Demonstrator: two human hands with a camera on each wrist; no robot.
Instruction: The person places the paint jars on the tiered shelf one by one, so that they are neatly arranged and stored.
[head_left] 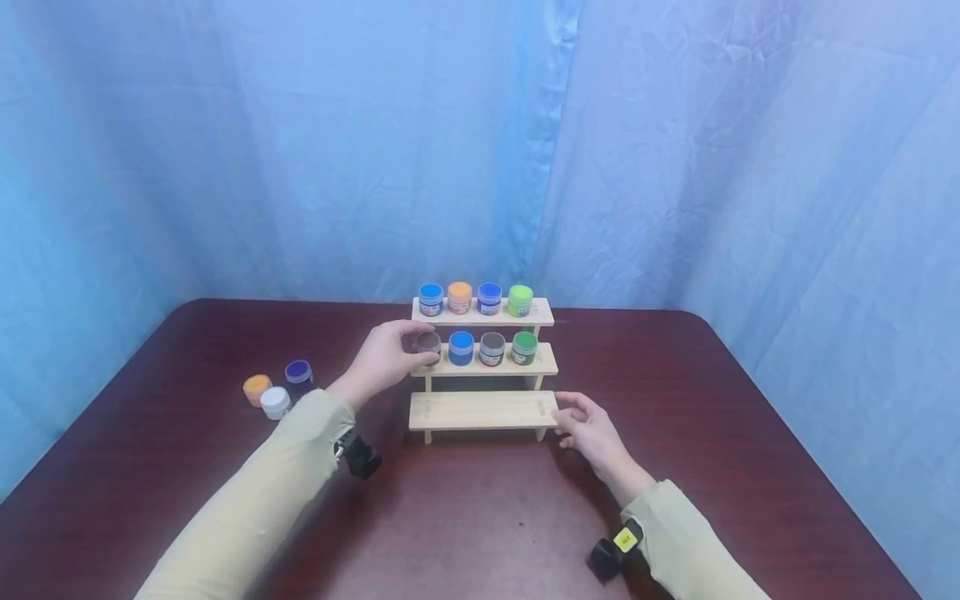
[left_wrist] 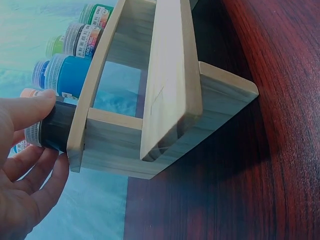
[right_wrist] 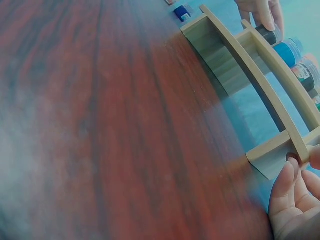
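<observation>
A three-step wooden display rack stands on the table with small paint jars on its upper two steps. At the left end of the middle step, my left hand grips a dark jar, thumb on one side and fingers on the other; its base is right at the step. Along that step sit a blue jar, another dark jar and a green jar. My right hand pinches the right end of the lowest step, which bears no jars, between thumb and fingers.
Left of the rack, an orange-topped jar, a white-topped jar and a purple-topped jar stand close together, near my left sleeve. The top step carries several jars. Pale blue curtains hang behind the dark red table.
</observation>
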